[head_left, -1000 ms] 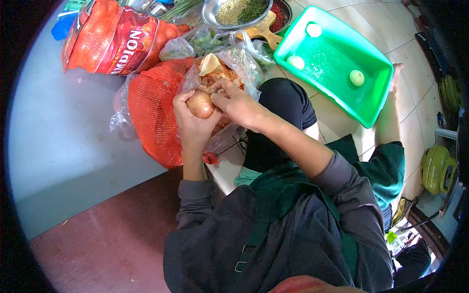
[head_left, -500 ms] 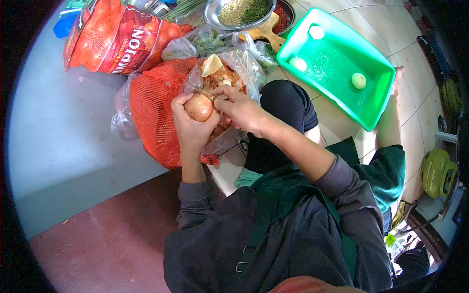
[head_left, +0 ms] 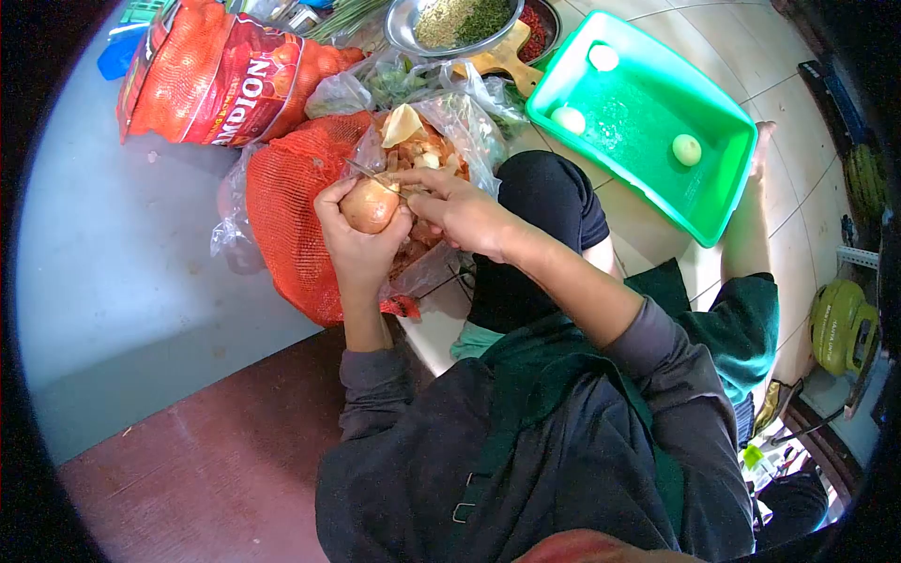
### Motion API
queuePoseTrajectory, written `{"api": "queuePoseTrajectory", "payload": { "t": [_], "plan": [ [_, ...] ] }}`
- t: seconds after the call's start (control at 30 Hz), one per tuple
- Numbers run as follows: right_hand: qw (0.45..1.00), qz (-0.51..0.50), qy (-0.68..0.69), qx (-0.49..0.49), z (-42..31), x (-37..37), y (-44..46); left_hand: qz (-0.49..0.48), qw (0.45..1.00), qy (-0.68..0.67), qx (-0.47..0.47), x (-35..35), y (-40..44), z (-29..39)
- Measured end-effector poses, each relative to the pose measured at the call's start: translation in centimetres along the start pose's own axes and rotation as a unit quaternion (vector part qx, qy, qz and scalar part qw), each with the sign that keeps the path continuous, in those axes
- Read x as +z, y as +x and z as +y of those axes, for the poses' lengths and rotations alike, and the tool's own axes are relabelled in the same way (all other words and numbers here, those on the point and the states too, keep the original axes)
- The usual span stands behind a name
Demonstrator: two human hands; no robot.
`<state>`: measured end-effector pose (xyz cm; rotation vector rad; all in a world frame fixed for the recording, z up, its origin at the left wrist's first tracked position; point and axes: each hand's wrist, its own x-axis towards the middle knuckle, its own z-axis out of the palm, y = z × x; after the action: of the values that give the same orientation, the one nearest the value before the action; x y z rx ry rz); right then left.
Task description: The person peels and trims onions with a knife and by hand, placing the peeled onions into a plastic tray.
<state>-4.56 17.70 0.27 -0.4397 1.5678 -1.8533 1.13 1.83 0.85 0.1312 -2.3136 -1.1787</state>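
A brown-skinned onion is held in my left hand, its fingers wrapped round the sides. My right hand grips a small knife, whose thin blade lies across the top of the onion; the handle is mostly hidden in the fingers. Just beyond my hands is a clear plastic bag with onion skins in it. The red mesh bag lies to the left of my left hand.
A green tub with three peeled onions stands at the right. A full onion sack lies at the upper left. Beyond are a metal bowl and a wooden board. A green gas cylinder stands far right.
My left hand and the onion have moved a little to the left and tilted. The knife blade now shows above the onion, where it was harder to see a second ago.
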Motion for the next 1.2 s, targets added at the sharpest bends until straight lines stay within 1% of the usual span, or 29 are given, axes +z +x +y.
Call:
{"api": "queuePoseTrajectory", "payload": {
  "t": [0.1,0.2,0.27,0.3,0.33,0.43,0.47,0.57,0.67,0.77,0.8,0.87,0.9,1.0,1.07,1.1,1.17,1.2],
  "plan": [
    [0.998,0.011,0.045,0.035,1.0,0.1,0.9,-0.024,0.998,-0.014,0.056,0.4,0.0,0.5],
    [0.989,0.012,0.100,0.112,0.4,-0.1,0.3,-0.043,0.997,0.008,0.066,0.8,-0.1,2.6],
    [0.992,0.014,0.050,0.116,0.2,-0.6,0.1,-0.018,0.992,-0.123,-0.019,0.2,0.3,2.2],
    [0.992,0.019,0.026,0.119,0.1,-1.0,0.0,-0.010,0.980,-0.190,-0.061,-0.1,0.7,1.8],
    [0.993,0.040,0.016,0.114,-0.3,-1.1,-0.3,-0.008,0.961,-0.269,-0.058,-0.1,0.7,0.8],
    [0.989,0.008,0.034,0.147,0.6,-1.8,0.1,0.009,0.902,-0.425,-0.077,-0.9,0.9,-0.1],
    [0.987,-0.009,0.046,0.153,0.8,-1.9,0.3,-0.021,0.893,-0.441,-0.087,-1.5,1.0,-1.0],
    [0.986,-0.019,0.043,0.161,0.1,-1.9,-0.1,-0.028,0.827,-0.538,-0.164,-2.1,0.6,-2.5],
    [0.991,0.002,0.041,0.125,-1.6,-1.8,-1.2,-0.033,0.770,-0.595,-0.229,-1.5,0.0,-2.9],
    [0.999,0.023,-0.007,0.030,-2.4,-1.4,-1.9,-0.031,0.780,-0.567,-0.262,-0.5,-0.2,-2.2],
    [0.998,0.032,-0.041,-0.020,-2.1,-1.2,-1.8,-0.028,0.783,-0.556,-0.277,-0.4,-0.3,-2.3],
    [0.986,0.050,-0.107,-0.120,-1.3,-0.8,-1.7,-0.061,0.777,-0.572,-0.255,-0.3,-0.3,-2.2],
    [0.983,0.047,-0.132,-0.121,-1.5,-0.6,-1.9,-0.077,0.774,-0.580,-0.243,-0.1,-0.2,-2.0],
    [0.971,0.038,-0.191,-0.136,-2.4,-0.2,-2.5,-0.114,0.848,-0.498,-0.143,0.8,0.1,-2.2],
    [0.966,0.036,-0.202,-0.159,-2.2,0.0,-2.6,-0.073,0.892,-0.413,-0.170,1.1,0.0,-1.3],
    [0.968,0.025,-0.209,-0.140,-2.5,0.0,-2.7,-0.052,0.910,-0.369,-0.183,1.1,0.1,-0.8],
    [0.970,0.003,-0.221,-0.102,-3.5,-0.1,-3.0,-0.062,0.924,-0.342,-0.159,1.0,0.2,-0.6],
    [0.966,0.016,-0.225,-0.129,-3.2,-0.1,-2.9,-0.066,0.931,-0.328,-0.147,1.0,0.3,-0.6]
  ]
}}
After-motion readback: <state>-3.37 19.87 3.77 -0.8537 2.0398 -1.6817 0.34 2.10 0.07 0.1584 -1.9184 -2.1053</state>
